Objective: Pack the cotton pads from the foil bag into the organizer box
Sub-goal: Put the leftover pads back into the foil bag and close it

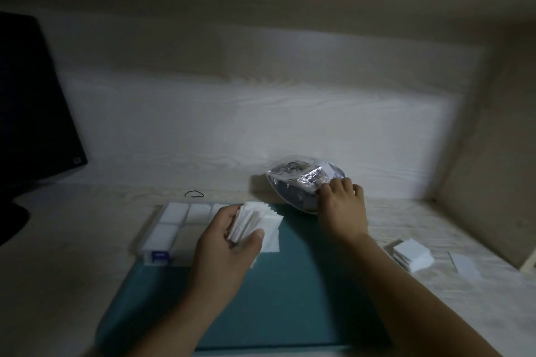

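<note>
Left hand: the left hand (229,243) grips a fanned stack of white cotton pads (255,223), thumb across the near edge and fingers curled behind the stack.
Right hand: the right hand (342,209) lies palm down with its fingers curled onto the near edge of the foil bag (301,180), gripping the crinkled film.
Foil bag: shiny and crumpled, it lies on its side just beyond the right hand, at the far edge of the teal mat (290,293), close to the back wall (232,113).
Organizer box: the clear organizer box (174,229) sits immediately left of the left hand, partly hidden behind it; its visible compartments hold white pads, and a blue latch (160,257) shows on its near edge.
Held pads: the stack is held above the mat, between the two hands and beside the box's right end.
Loose pads: a small pile of white pads (412,255) rests on the table (58,269) to the right of the right forearm, with a single flat white piece (465,265) just beyond it.
Other things: a thin dark rubber band (194,193) lies on the table beyond the box; a dark monitor (32,113) stands far to the left of the left hand.
</note>
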